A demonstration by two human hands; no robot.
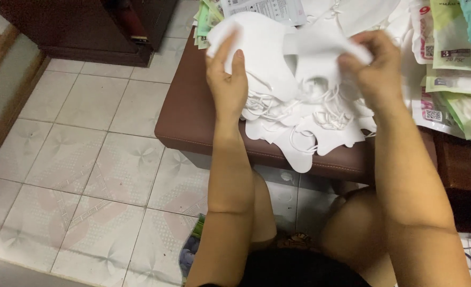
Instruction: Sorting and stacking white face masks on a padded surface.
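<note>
White face masks point(304, 114) pile up on the brown leather stool point(193, 114), all plain, with white ear loops. Right of the stool lie pale green and white packets point(456, 37) with pink and teal touches. Left of it, off-white floor tiles point(86, 159) carry faint pinkish leaf patterns, and a dark reddish-brown cabinet point(86, 26) stands behind.

Brown padded stool point(193, 114) on pale patterned floor tiles point(86, 175). Dark wooden cabinet point(92, 29) at upper left. Green and pink printed packets point(458, 64) piled along right edge. More packets point(209, 21) behind, top centre.
</note>
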